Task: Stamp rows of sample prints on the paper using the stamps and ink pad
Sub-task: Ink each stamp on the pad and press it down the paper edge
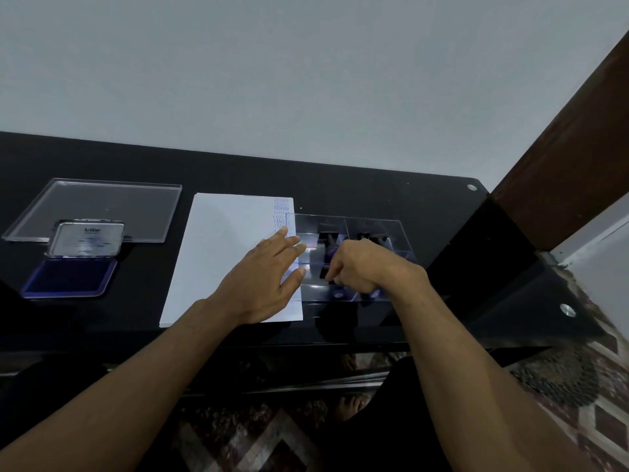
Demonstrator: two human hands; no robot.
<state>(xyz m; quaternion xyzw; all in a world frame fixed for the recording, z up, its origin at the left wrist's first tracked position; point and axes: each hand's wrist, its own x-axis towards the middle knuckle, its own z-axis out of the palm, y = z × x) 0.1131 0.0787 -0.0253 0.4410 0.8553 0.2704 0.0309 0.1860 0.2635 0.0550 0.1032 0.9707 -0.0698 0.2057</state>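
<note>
The right hand [357,267] curls its fingers into the clear tray [391,229], apparently pinching a small stamp [328,272], probably light, rigid and best lifted by its handle, while the left hand [269,277], spread, steadies the thin paper [224,253] beside it.

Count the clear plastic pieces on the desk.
2. A flat lid lies far left behind the ink pad; a divided box sits right of the paper, holding stamps, partly hidden by the hands.
</note>
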